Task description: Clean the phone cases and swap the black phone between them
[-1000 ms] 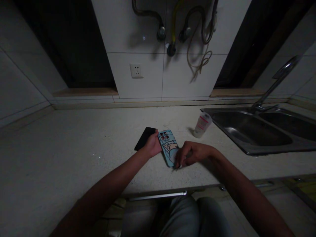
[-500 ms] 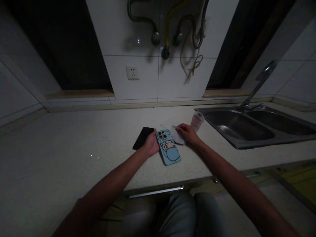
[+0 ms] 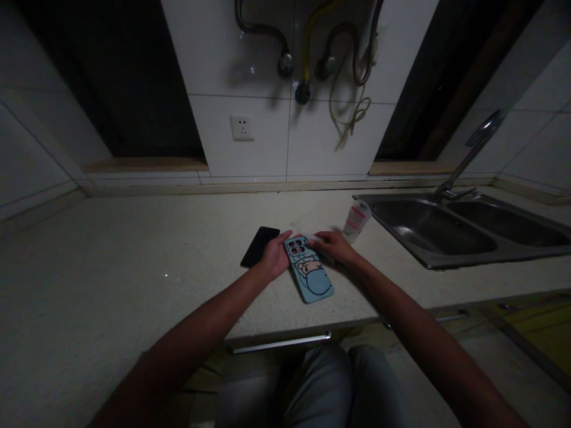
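A light blue phone case with a cartoon bear (image 3: 311, 271) lies face down on the pale countertop (image 3: 134, 261). My left hand (image 3: 275, 255) rests against its upper left edge, thumb stretched over the top. My right hand (image 3: 332, 246) sits at the case's upper right corner, fingers curled over a small pale wipe or sheet that is mostly hidden. A black phone (image 3: 259, 246) lies flat just left of my left hand.
A small white bottle with a red label (image 3: 355, 218) stands right of my hands. A steel double sink (image 3: 446, 229) with a tap (image 3: 473, 151) fills the right side. Wall socket (image 3: 242, 127) and hoses (image 3: 330, 53) hang behind. The counter's front edge runs near my knees.
My right hand went from the case's lower end up to a pale sheet beside the bottle, then back onto the case's top right corner. The left hand stayed put.
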Tool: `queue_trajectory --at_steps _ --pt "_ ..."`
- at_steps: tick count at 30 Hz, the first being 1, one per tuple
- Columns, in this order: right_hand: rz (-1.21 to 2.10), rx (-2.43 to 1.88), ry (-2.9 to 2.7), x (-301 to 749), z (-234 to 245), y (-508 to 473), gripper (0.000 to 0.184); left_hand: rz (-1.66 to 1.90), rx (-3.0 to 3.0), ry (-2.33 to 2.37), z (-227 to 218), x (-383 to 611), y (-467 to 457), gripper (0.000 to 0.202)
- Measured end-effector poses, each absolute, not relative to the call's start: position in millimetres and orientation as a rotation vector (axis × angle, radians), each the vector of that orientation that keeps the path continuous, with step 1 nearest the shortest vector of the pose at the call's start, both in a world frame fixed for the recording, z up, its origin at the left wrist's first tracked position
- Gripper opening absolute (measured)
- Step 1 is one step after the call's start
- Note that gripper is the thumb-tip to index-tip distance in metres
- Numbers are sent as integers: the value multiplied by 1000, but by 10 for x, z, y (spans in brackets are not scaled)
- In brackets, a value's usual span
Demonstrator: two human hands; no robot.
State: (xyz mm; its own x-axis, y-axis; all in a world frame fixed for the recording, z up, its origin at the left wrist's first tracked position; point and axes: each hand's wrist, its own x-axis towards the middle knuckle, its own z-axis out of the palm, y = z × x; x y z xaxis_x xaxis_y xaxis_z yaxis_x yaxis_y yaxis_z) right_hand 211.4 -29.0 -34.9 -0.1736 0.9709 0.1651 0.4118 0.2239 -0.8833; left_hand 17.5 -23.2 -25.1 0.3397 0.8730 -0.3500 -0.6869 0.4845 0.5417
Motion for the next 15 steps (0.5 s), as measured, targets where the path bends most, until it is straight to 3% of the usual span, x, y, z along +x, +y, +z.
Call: queue_trajectory --at_steps 7,12,15 --pt "1351 -1252 -1479 2052 -308 -386 45 1123 476 637 -257 197 -271 41" --pt "1127 -1169 -1145 2055 -265 -327 46 1224 744 790 -288 281 -372 56" --pt "988 -1139 -1084 2074 -213 -315 48 1125 974 785 -318 335 -478 40"
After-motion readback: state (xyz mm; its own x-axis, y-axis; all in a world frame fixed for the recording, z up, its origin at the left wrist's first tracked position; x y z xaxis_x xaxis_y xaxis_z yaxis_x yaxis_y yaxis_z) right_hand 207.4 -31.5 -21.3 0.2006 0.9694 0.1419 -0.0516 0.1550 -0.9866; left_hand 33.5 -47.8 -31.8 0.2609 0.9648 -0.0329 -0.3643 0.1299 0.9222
